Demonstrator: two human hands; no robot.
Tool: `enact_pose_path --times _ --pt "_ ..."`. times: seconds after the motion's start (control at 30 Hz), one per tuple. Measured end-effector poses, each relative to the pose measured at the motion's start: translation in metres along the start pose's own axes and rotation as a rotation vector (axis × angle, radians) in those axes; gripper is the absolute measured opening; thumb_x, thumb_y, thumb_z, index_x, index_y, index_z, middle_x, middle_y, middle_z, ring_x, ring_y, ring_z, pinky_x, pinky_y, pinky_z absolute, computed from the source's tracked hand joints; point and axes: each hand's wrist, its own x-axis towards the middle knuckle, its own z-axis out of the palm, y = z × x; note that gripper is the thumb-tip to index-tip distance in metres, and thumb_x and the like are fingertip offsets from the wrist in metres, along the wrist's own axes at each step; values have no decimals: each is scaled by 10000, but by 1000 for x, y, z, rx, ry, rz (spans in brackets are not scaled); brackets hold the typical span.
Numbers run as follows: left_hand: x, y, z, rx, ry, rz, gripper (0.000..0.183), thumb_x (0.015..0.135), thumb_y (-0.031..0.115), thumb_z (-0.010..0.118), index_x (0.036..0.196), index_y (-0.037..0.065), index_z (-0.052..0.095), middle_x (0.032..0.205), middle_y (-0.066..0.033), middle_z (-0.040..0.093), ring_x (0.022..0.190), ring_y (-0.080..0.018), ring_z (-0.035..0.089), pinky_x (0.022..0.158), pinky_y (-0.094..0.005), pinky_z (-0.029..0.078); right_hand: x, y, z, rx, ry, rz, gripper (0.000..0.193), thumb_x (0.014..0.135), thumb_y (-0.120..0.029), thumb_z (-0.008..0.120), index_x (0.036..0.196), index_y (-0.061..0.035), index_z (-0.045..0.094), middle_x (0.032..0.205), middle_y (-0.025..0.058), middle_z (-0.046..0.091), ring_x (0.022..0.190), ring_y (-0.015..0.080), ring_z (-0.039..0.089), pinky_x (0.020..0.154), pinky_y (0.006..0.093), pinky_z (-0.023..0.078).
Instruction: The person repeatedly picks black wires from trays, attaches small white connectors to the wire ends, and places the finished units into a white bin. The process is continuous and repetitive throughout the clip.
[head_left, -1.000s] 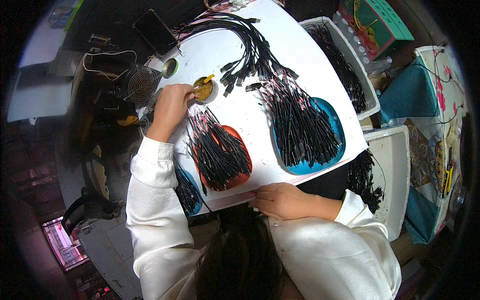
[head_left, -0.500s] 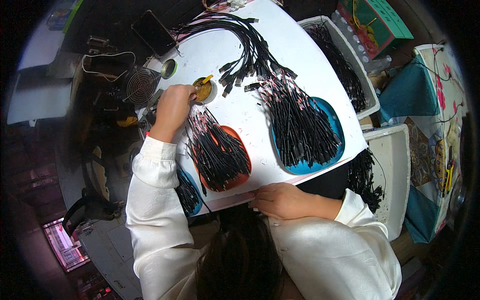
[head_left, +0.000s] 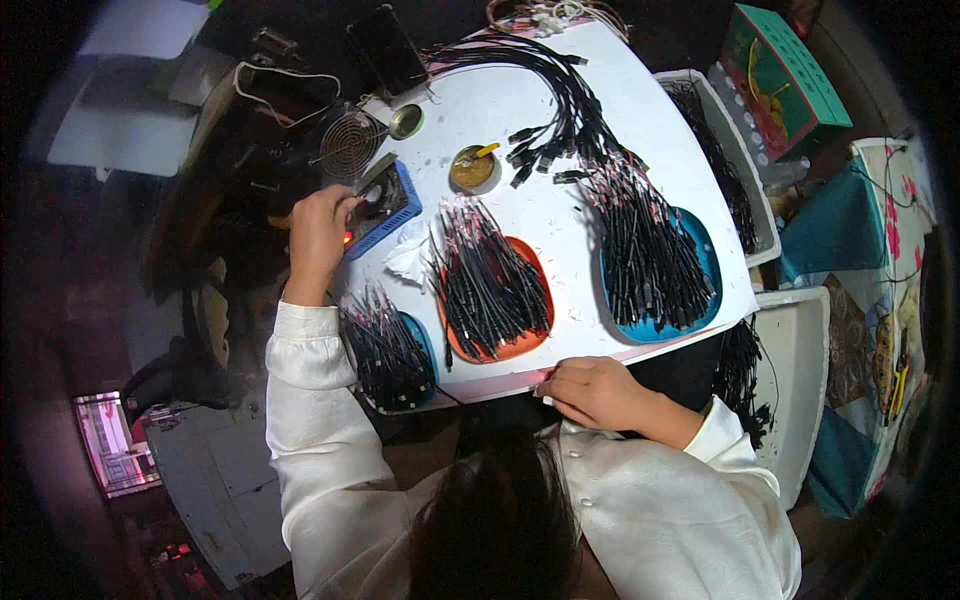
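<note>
My left hand reaches out to the left edge of the white tabletop. Its fingertips touch the dark top of a small blue box-shaped device; I cannot see whether they grip anything. My right hand rests at the table's near edge with its fingers curled, just below an orange tray heaped with short black cables. A round tin with a yellowish tool in it stands beyond the blue device.
A blue tray of cables lies right. A smaller blue one is near left. A long cable bundle fans across the far side. White bins, a green box, a phone and a round wire grille surround the table.
My left hand has left the round tin and moved left and nearer, onto the blue device. My right hand has stayed at the near edge.
</note>
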Motion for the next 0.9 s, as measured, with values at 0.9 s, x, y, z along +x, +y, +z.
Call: enact_pose_path --times 0.9 --pt "12 -23 29 291 -111 59 103 826 83 619 832 -10 663 782 -236 628 750 -410 620 658 -477 483 4 -3 0 -24 40 7 167 764 -67 666 924 -25 641 817 80 621 749 230 616 626 336 521"
